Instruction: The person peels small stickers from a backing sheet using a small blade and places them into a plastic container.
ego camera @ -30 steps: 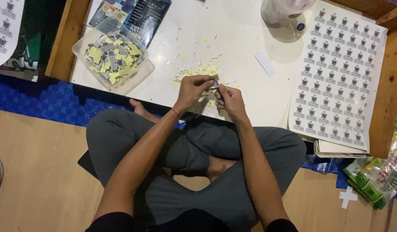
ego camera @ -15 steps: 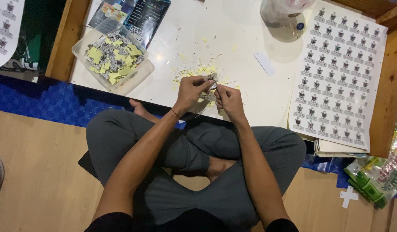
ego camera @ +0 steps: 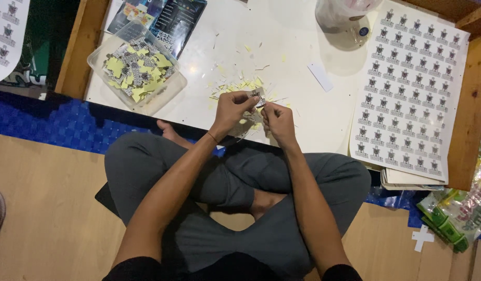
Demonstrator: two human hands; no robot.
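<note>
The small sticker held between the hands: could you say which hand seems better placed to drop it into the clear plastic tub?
Probably the left hand: it pinches the small sticker and lies on the side of the clear tub. The right hand is farther away.

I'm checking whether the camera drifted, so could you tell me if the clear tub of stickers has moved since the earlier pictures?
No. The tub sits at the same spot by the table's left rim, beside the dark booklet.

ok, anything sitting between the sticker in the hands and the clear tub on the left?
Nothing visible. Both the left hand and right hand pinch the small sticker over the scrap pile. The stretch of white table toward the tub holds only a few tiny paper slivers.
</note>
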